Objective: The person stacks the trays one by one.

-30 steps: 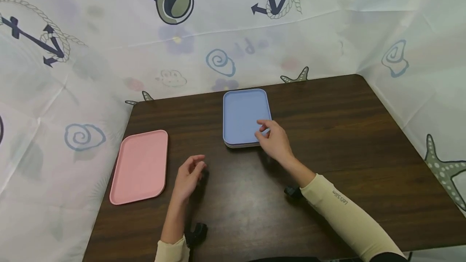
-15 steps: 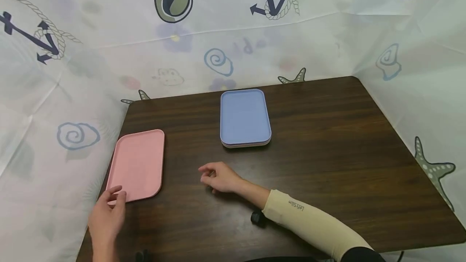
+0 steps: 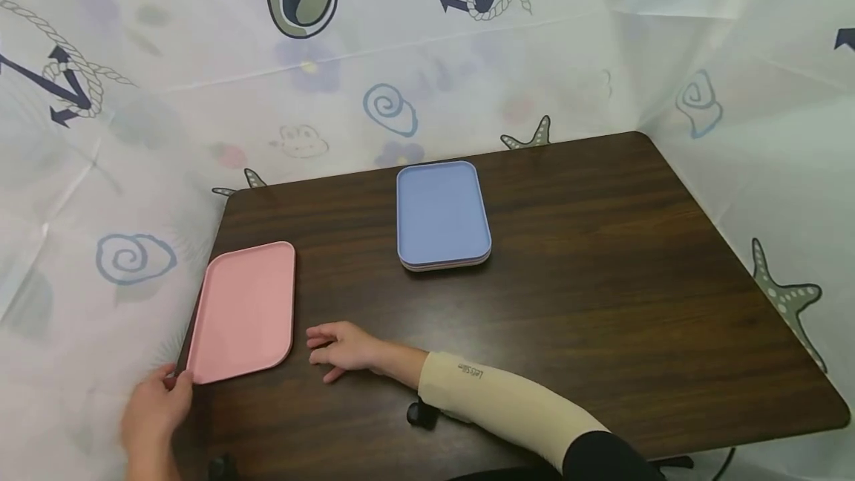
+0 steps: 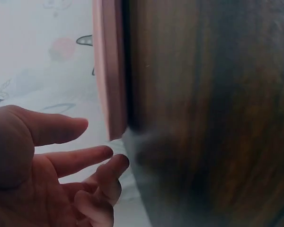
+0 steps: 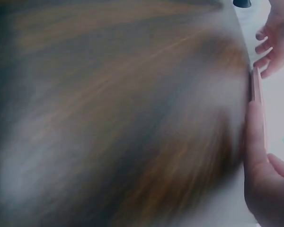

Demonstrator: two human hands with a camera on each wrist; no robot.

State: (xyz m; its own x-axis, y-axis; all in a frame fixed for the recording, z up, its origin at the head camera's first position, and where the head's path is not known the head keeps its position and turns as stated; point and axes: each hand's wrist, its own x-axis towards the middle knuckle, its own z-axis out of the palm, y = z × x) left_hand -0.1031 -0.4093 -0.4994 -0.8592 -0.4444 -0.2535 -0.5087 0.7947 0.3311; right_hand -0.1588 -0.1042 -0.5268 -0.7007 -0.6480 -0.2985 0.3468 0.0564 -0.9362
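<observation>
On the left of the table lies a pink tray (image 3: 243, 310), flat along the table's left edge. My left hand (image 3: 156, 408) is at its near left corner. In the left wrist view that hand's thumb and fingers (image 4: 83, 158) are spread apart beside the corner of the pink tray (image 4: 112, 71), with a gap showing. Just right of the tray my right hand (image 3: 344, 349) reaches toward its right side, fingers loosely extended and holding nothing. Farther back, blue trays (image 3: 444, 214) form a stack, with thin rims of others showing under the top one.
Dark wood-grain table (image 3: 601, 280) runs beneath everything. A patterned cloth (image 3: 394, 36) with sea motifs hangs behind and along the sides. Black wrist devices (image 3: 422, 414) sit under the forearms.
My right hand has left the blue stack and moved left to near the pink tray. My left hand has moved left and toward the front, to the tray's near left corner.
</observation>
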